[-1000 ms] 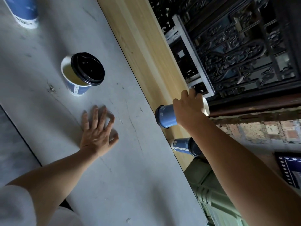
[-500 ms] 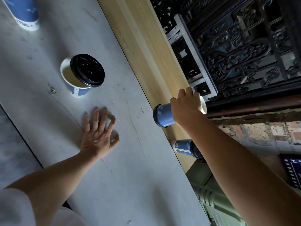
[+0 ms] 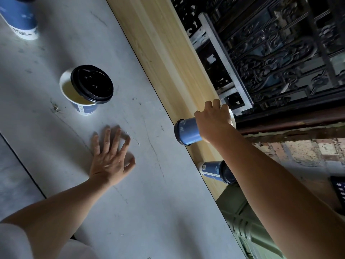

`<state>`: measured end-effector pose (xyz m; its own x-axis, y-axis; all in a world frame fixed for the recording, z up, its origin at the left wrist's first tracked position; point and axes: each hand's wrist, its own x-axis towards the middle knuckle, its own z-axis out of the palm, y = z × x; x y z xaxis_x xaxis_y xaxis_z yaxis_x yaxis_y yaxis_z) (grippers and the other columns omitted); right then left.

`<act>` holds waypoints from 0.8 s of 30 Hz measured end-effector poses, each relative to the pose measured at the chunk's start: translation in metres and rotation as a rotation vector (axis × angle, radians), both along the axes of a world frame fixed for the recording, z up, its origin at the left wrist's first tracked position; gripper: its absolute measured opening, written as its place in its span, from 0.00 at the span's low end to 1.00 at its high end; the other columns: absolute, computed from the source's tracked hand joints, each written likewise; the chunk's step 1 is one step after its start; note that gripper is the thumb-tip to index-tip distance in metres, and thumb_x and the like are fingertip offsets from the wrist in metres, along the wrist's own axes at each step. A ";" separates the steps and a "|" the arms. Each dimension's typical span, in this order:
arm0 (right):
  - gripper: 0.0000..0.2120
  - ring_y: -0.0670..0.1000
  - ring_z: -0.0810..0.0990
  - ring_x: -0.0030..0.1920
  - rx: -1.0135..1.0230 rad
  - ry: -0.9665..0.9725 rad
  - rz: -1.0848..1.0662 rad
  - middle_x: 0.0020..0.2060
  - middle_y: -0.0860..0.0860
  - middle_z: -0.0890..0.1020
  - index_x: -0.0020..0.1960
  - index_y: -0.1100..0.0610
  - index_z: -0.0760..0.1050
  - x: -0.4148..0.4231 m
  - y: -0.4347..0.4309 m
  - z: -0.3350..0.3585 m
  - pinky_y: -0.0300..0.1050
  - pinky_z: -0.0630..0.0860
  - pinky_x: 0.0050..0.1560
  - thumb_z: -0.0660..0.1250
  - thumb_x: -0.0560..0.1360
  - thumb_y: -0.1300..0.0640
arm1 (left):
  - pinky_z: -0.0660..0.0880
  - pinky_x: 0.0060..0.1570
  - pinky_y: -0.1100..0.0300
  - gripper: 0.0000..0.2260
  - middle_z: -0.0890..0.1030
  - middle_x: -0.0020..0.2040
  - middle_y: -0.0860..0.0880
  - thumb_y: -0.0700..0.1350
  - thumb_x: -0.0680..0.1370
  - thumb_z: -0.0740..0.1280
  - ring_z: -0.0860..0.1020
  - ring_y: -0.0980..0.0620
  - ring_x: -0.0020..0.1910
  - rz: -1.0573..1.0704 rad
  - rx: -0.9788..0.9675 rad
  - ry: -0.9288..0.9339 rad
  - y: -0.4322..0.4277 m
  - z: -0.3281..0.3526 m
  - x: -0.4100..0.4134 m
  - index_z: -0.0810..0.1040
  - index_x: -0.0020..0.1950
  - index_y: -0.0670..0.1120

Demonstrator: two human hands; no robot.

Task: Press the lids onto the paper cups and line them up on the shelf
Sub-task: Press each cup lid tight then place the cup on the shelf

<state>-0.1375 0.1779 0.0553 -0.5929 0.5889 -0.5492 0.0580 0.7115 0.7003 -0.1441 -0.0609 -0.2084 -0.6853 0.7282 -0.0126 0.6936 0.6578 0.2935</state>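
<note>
My right hand grips a blue paper cup over the pale wooden shelf; the cup's dark lid end points toward the grey table, and its white end is under my fingers. A second lidded blue cup stands on the shelf just nearer to me, partly behind my right forearm. On the table a blue cup with liquid has a black lid lying askew over its rim. My left hand rests flat on the table, fingers spread, holding nothing.
Another blue cup stands at the table's far left corner, cut off by the frame. Beyond the shelf is a dark carved wooden screen with a metal frame. A green crate and brick floor lie below the shelf's end.
My right hand has shifted the held cup slightly toward the table side of the shelf. My left hand has stayed flat on the table.
</note>
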 end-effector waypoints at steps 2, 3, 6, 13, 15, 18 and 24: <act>0.21 0.61 0.67 0.64 -0.063 0.046 -0.061 0.62 0.58 0.70 0.66 0.53 0.71 0.001 0.006 -0.007 0.56 0.69 0.64 0.67 0.74 0.57 | 0.43 0.76 0.29 0.35 0.57 0.82 0.39 0.64 0.72 0.60 0.47 0.33 0.81 0.001 -0.008 0.003 0.000 0.001 -0.001 0.70 0.76 0.46; 0.24 0.61 0.67 0.65 -0.123 0.091 -0.142 0.62 0.58 0.70 0.67 0.53 0.70 0.002 0.010 -0.011 0.56 0.71 0.63 0.70 0.72 0.57 | 0.43 0.76 0.30 0.36 0.57 0.82 0.39 0.64 0.72 0.59 0.47 0.34 0.81 0.004 -0.015 0.004 0.000 0.002 -0.001 0.70 0.76 0.47; 0.34 0.63 0.67 0.66 -0.355 0.317 -0.471 0.62 0.58 0.71 0.69 0.55 0.66 0.003 0.025 -0.025 0.58 0.75 0.60 0.78 0.67 0.55 | 0.42 0.76 0.30 0.35 0.57 0.82 0.39 0.64 0.73 0.58 0.48 0.34 0.81 0.007 -0.017 0.013 0.000 0.003 -0.001 0.70 0.76 0.47; 0.37 0.57 0.77 0.59 -0.631 0.977 -0.920 0.58 0.52 0.79 0.70 0.54 0.68 0.012 0.049 -0.076 0.54 0.74 0.59 0.80 0.65 0.52 | 0.45 0.76 0.29 0.34 0.57 0.82 0.40 0.63 0.73 0.59 0.49 0.34 0.81 0.033 0.010 0.057 0.002 -0.003 0.000 0.70 0.76 0.47; 0.41 0.57 0.78 0.61 -0.729 1.286 -1.152 0.61 0.52 0.78 0.72 0.55 0.67 0.014 0.053 -0.092 0.58 0.79 0.59 0.82 0.64 0.59 | 0.45 0.76 0.30 0.34 0.56 0.82 0.40 0.63 0.74 0.60 0.49 0.34 0.81 0.035 0.019 0.064 0.002 -0.006 0.001 0.69 0.76 0.47; 0.35 0.56 0.80 0.57 -0.853 1.648 -1.409 0.53 0.49 0.79 0.66 0.57 0.70 0.016 0.055 -0.116 0.57 0.82 0.52 0.79 0.63 0.71 | 0.46 0.76 0.30 0.33 0.55 0.83 0.41 0.62 0.73 0.61 0.51 0.34 0.81 0.040 0.043 0.079 0.002 -0.012 0.001 0.69 0.76 0.48; 0.26 0.49 0.80 0.44 -0.827 1.770 -1.515 0.45 0.44 0.79 0.50 0.47 0.72 0.022 0.048 -0.154 0.60 0.80 0.58 0.80 0.63 0.68 | 0.49 0.76 0.30 0.32 0.57 0.82 0.42 0.61 0.73 0.63 0.54 0.35 0.81 0.051 0.083 0.114 0.002 -0.017 0.004 0.70 0.74 0.48</act>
